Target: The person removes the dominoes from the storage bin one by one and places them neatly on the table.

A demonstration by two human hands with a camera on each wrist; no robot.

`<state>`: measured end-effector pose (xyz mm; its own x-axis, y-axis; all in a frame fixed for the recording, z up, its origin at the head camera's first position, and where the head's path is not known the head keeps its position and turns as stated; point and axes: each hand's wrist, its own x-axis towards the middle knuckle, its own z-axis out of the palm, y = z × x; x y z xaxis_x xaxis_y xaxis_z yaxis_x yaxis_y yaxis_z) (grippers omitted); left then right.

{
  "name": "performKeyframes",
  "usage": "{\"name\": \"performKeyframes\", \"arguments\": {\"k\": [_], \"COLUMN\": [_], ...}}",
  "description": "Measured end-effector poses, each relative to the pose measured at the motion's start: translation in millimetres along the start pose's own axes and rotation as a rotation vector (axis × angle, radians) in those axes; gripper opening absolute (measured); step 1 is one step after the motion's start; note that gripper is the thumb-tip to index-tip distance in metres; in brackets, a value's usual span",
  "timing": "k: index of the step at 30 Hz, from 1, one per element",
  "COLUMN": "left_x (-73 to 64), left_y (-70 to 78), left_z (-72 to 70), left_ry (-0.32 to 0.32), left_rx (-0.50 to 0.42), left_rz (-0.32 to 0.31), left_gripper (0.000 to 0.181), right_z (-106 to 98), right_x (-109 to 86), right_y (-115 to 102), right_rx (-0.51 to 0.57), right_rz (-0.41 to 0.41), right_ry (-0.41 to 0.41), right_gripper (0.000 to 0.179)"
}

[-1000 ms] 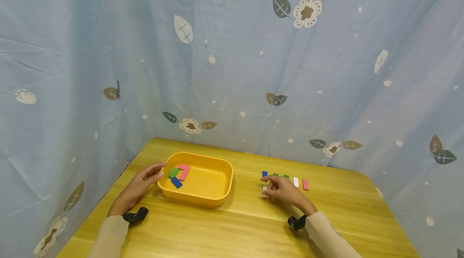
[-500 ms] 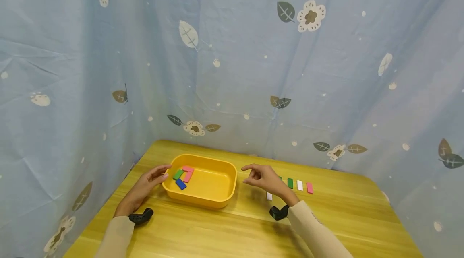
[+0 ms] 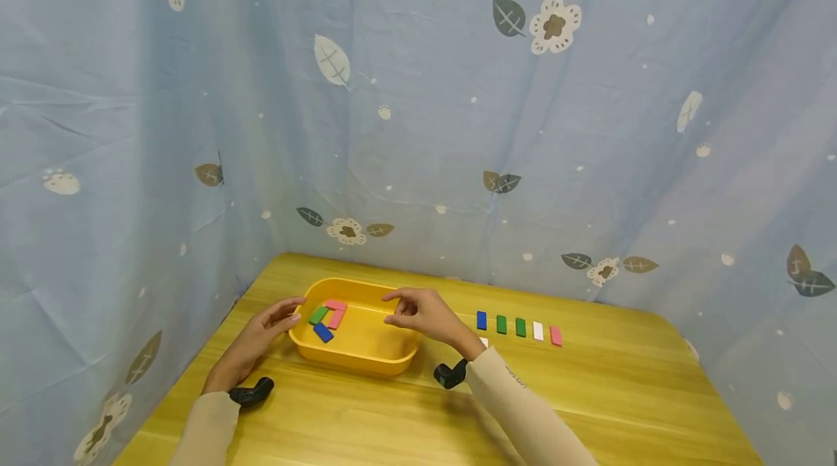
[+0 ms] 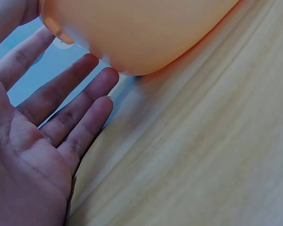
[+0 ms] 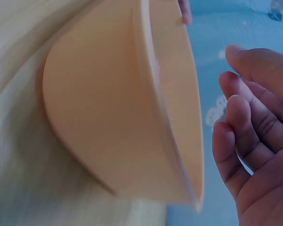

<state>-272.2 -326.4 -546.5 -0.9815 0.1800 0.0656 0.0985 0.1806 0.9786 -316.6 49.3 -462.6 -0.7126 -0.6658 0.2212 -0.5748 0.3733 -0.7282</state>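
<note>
A yellow plastic tray (image 3: 356, 362) stands on the wooden table. Inside its left end lie a green block (image 3: 318, 315), two pink blocks (image 3: 336, 319) and a blue block (image 3: 323, 333), all small, flat and rectangular. My left hand (image 3: 258, 339) rests at the tray's left rim, fingers extended, as the left wrist view also shows. Over the tray's right end hovers my right hand (image 3: 428, 315), thumb and index finger apart. In the right wrist view, nothing shows between the loosely bent fingers (image 5: 238, 110), which sit just beyond the rim.
Right of the tray, a row holds a blue block (image 3: 481, 320), two green blocks (image 3: 501, 324), a white block (image 3: 538, 331) and a pink block (image 3: 556, 336). Another white block (image 3: 484, 342) lies nearer, partly hidden by my right wrist. A patterned blue curtain (image 3: 418, 124) hangs behind the table.
My right hand has moved left from the white block beside the row to above the tray's right end, uncovering the blue and green blocks. My left hand has stayed at the rim.
</note>
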Motion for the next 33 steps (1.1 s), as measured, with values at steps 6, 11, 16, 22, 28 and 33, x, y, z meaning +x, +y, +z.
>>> {"name": "performKeyframes", "arguments": {"k": [6, 11, 16, 22, 28, 33], "left_x": [-0.5, -0.4, 0.8, 2.3, 1.5, 0.8], "left_y": [1.0, 0.5, -0.5, -0.6, 3.8, 4.7], "left_z": [-0.1, -1.2, -1.2, -1.8, -0.8, 0.0], "left_ry": [0.000, 0.011, 0.018, 0.018, 0.012, -0.003], "left_rx": [0.016, 0.034, 0.038, 0.025, 0.008, -0.006], "left_rz": [0.001, -0.001, 0.001, 0.009, -0.007, -0.018], "left_gripper": [0.057, 0.056, 0.056, 0.055, 0.055, 0.055], "right_z": [25, 44, 60, 76, 88, 97], "right_x": [19.4, 31.3, 39.9, 49.8, 57.5, 57.9], "right_y": [-8, -13, -18, -20, -18, -14], "right_rx": [0.001, -0.017, -0.003, 0.034, 0.139, 0.155], "right_rz": [0.012, 0.032, 0.075, 0.117, 0.170, 0.194], "right_ry": [-0.025, -0.022, -0.017, 0.004, 0.008, -0.016], "right_gripper": [0.037, 0.038, 0.040, 0.041, 0.040, 0.041]}}
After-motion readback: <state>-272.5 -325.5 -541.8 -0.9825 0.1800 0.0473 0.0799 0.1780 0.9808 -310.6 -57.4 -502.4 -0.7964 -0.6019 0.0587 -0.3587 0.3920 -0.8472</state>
